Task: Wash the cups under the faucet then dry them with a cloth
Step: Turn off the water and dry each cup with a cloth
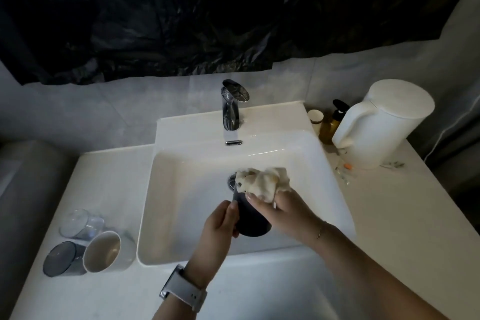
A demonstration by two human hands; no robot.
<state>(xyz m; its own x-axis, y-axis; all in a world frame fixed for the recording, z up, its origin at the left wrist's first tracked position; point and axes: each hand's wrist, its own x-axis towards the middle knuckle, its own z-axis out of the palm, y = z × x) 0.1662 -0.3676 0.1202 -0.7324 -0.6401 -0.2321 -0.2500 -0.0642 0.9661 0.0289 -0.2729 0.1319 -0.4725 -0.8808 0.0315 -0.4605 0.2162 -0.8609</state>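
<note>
Over the white sink basin (181,189), my left hand (219,226) grips a dark cup (250,218) that is tilted with its mouth away from me. My right hand (283,212) holds a crumpled cream cloth (262,180) bunched at the cup's mouth. The chrome faucet (231,109) stands at the back of the sink with no water seen running. On the counter to the left lie a clear glass cup (80,223), a dark smoky cup (62,258) and a white cup (102,252), all on their sides.
A white kettle (381,125) stands on the right counter, with an amber pump bottle (331,123) and a small white jar (315,117) behind it. Small scraps (346,167) lie near the kettle's base. Black plastic sheeting (181,15) covers the wall above.
</note>
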